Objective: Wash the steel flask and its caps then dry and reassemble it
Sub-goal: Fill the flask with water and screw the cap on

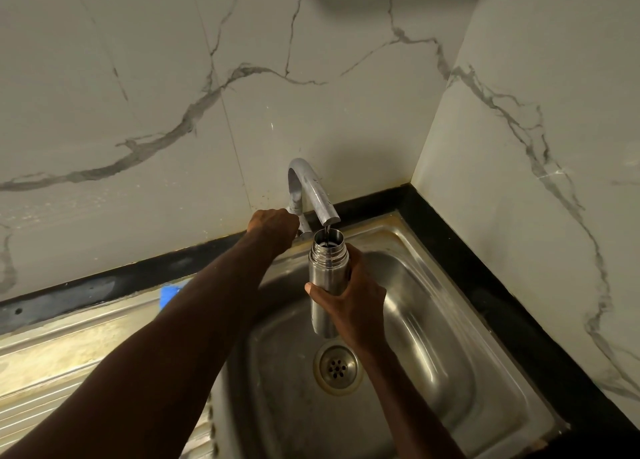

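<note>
Pretty tight up top: steel flask held upright right under the tap spout, mouth nearly touching the outlet, so no way in from 12 o'clock. Left hand curled at the tap base at 10 o'clock, forearm blocking the whole 8 o'clock diagonal. Right hand wrapped round the flask, closing off 5 o'clock. Open basin in the sink toward 3 o'clock, hemmed by the corner walls. Drain at 6 o'clock exposed, reachable from below.
</note>
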